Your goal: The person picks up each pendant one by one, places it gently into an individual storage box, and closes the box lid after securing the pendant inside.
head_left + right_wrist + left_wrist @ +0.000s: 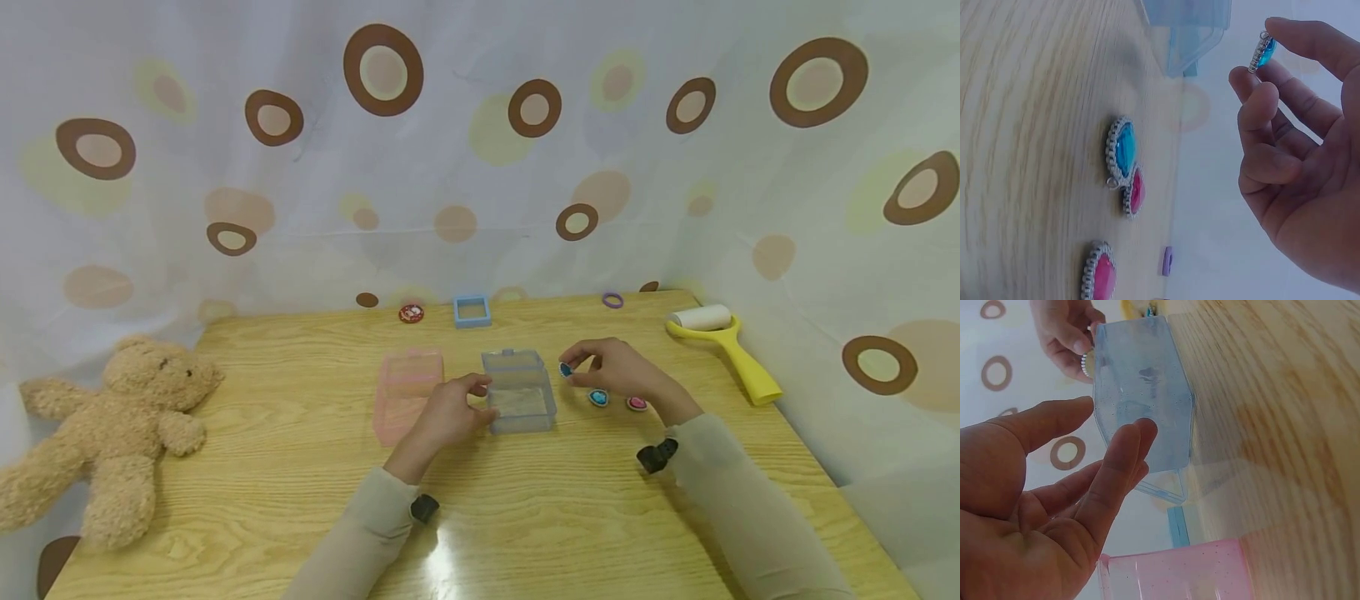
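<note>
Right hand [617, 367]: we are pinching a blue-gem pendant [566, 369] right of the clear blue box [522, 425], left hand [452, 412] spread, empty.

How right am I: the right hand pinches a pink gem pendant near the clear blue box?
Only the color is wrong: the right hand is pinching a blue gem pendant near the clear blue box, as the right wrist view shows.

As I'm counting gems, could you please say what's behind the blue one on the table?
The right wrist view shows a pink gem; the blue gem hides one end.
</note>
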Demonstrator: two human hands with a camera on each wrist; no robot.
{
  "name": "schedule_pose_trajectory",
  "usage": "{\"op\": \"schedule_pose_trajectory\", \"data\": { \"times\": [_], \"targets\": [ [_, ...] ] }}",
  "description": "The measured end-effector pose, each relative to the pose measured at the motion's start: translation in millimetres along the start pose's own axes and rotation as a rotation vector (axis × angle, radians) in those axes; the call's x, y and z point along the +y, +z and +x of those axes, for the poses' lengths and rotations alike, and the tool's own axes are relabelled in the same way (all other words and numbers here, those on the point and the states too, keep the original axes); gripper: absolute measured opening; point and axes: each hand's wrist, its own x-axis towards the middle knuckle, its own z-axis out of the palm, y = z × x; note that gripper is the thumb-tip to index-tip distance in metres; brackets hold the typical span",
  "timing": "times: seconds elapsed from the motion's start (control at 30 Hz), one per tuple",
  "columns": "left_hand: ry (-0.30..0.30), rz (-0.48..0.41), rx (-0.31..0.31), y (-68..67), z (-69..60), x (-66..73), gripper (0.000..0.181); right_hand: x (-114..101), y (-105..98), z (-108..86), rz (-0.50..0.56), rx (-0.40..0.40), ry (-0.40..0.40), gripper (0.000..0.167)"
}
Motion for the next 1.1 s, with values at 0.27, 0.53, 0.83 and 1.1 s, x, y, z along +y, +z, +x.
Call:
{"op": "schedule_pose_trajectory", "data": {
  "times": [0.27, 0.53, 0.83, 1.1],
  "targets": [
    [-0.012, 0.002, -0.011, -0.3, -1.0, 1.3, 0.054, -14, 9, 3.4, 0.022, -0.018, -0.029, 0.036],
    [-0.025, -0.022, -0.005, -0.2, -1.0, 1.2, 0.053, -22, 18, 8.8, 0.042, -0.045, -0.070, 0.035],
    [-0.023, -0.025, -0.030, -0.5, 1.4, -1.2, 0.057, -26, 29, 16.5, 0.042, -0.098, -0.114, 0.029],
    [-0.063, -0.025, -0.059, -0.9, 2.3, 0.3, 0.057, -30, 39, 22.4, -0.002, -0.142, -0.133, 0.029]
  ]
}}
